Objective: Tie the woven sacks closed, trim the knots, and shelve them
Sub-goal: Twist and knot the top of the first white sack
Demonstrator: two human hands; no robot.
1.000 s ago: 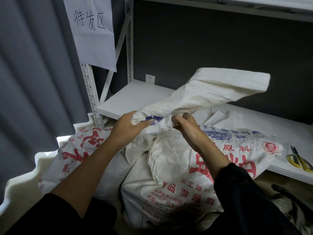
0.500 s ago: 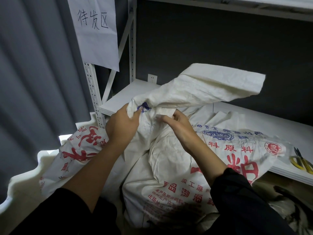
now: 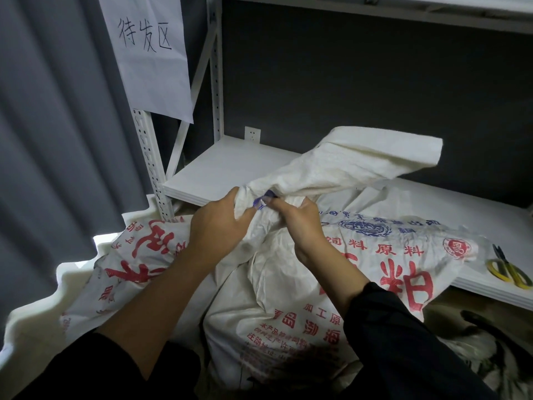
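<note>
Bunching the neck of a white woven sack (image 3: 288, 287) printed in red, both hands gripped the cloth. The left hand (image 3: 219, 226) curled round the gathered neck and the right hand (image 3: 301, 226) pinched folds beside a blue mark. Half a second earlier the hands were farther apart; now they nearly touched. The sack leaned against a white shelf (image 3: 225, 166), its loose mouth flopping rightward. Yellow-handled scissors (image 3: 509, 271) lay at the shelf's right end.

Gathered neck of woven sack (image 3: 277, 287) in left hand (image 3: 217, 223) and right hand (image 3: 300, 226).
</note>
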